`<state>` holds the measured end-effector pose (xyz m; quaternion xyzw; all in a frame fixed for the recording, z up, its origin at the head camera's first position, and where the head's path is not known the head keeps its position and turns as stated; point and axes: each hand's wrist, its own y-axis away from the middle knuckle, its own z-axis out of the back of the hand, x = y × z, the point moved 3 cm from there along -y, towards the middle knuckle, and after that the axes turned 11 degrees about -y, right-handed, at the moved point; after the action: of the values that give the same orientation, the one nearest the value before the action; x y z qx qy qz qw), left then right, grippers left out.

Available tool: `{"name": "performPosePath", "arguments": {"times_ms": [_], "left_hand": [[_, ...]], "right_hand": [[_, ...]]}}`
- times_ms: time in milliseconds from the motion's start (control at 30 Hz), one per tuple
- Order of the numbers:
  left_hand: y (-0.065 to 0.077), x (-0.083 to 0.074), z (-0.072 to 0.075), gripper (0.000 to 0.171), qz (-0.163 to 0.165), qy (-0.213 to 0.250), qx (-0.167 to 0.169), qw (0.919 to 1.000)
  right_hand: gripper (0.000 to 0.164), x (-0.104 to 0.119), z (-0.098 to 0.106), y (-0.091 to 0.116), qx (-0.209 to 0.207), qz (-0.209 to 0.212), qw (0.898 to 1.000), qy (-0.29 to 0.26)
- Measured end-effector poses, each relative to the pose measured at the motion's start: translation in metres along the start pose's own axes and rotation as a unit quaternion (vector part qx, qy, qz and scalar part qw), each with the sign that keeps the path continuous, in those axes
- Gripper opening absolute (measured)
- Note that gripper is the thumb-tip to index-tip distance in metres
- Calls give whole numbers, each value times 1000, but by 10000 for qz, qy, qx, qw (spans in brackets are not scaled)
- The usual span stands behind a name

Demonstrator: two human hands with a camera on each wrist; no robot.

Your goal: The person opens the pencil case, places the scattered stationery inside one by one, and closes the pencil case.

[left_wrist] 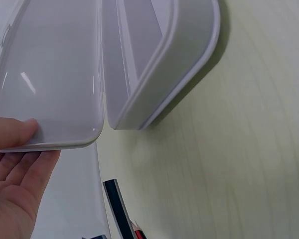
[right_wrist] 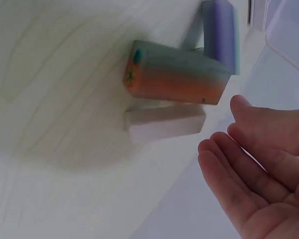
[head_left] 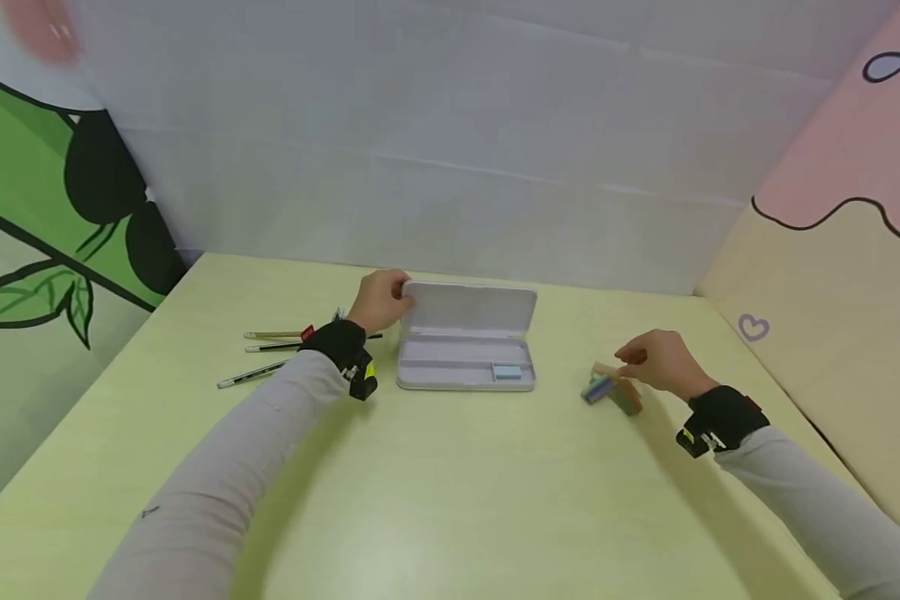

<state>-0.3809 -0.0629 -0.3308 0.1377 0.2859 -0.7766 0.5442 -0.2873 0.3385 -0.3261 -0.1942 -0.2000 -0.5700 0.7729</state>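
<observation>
A white pencil case (head_left: 465, 386) stands with its lid (head_left: 480, 308) raised. My left hand (head_left: 380, 302) pinches the lid's left edge; in the left wrist view the thumb lies on its inner face and the fingers sit behind. Inside the case, a light blue eraser (head_left: 507, 372) lies in the small right compartment. At the right, my right hand (head_left: 663, 362) hovers beside several erasers, its fingers loosely bent and holding nothing. In the right wrist view, an orange-and-green eraser (right_wrist: 177, 74) lies between a whitish eraser (right_wrist: 167, 123) and a purple-and-grey one (right_wrist: 224, 37).
Several pencils (head_left: 251, 377) lie on the table left of the case, partly behind my left wrist. A pale wall (head_left: 457, 167) rises at the table's far edge, and a printed panel (head_left: 832, 292) borders the right side.
</observation>
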Motion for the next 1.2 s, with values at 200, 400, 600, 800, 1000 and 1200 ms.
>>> {"name": "performPosePath", "arguments": {"times_ms": [200,400,600,800,1000,1200], "left_hand": [[0,-3,1,14,72,6,21,10000],[-2,-8,4,14,121,15,45,9999],[-3,-5,1,14,180,-8,60,9998],[-2,-2,-3,13,198,-7,120,9997],[-3,-2,-4,15,258,1,125,9996],[-4,-2,-4,16,290,18,164,9994]], "right_hand": [[26,-19,8,10,22,-202,9998,-10],[25,-30,8,14,12,-327,9995,-54],[25,-35,3,18,80,-504,9983,-287],[25,-39,-3,20,32,-478,9985,-276],[23,-41,-7,18,-30,-330,9993,-148],[19,-40,-5,14,-143,-114,9998,-30]]}}
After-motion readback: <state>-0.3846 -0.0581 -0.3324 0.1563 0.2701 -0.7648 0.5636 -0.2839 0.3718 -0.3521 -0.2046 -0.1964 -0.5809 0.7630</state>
